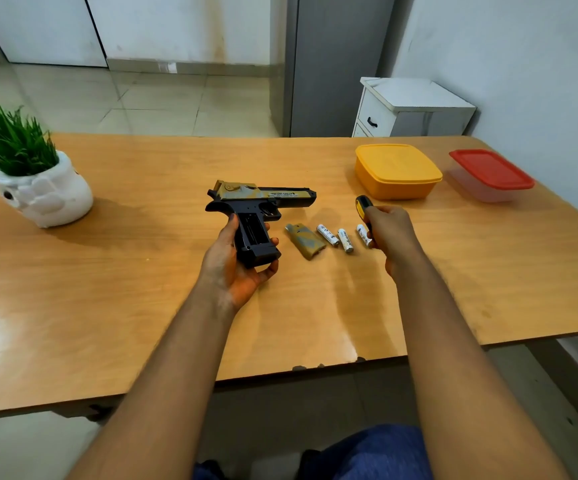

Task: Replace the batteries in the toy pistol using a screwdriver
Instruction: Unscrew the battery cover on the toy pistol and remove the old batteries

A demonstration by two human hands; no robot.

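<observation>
A black and tan toy pistol (pixel 263 199) lies on its side at the middle of the wooden table (pixel 142 306), barrel pointing right. My left hand (pixel 235 261) grips its handle, whose side is open and shows a dark empty battery bay. The tan grip cover (pixel 305 241) lies loose just right of the handle. Three white batteries (pixel 344 239) lie in a row beyond it. My right hand (pixel 389 233) is closed around a yellow and black screwdriver (pixel 363 204), over the rightmost battery; its shaft is hidden.
A white pot with a green plant (pixel 38 188) stands at the table's left. A yellow lidded box (pixel 396 171) and a clear box with a red lid (pixel 490 174) sit at the back right. A white drawer unit (pixel 409 109) stands behind the table.
</observation>
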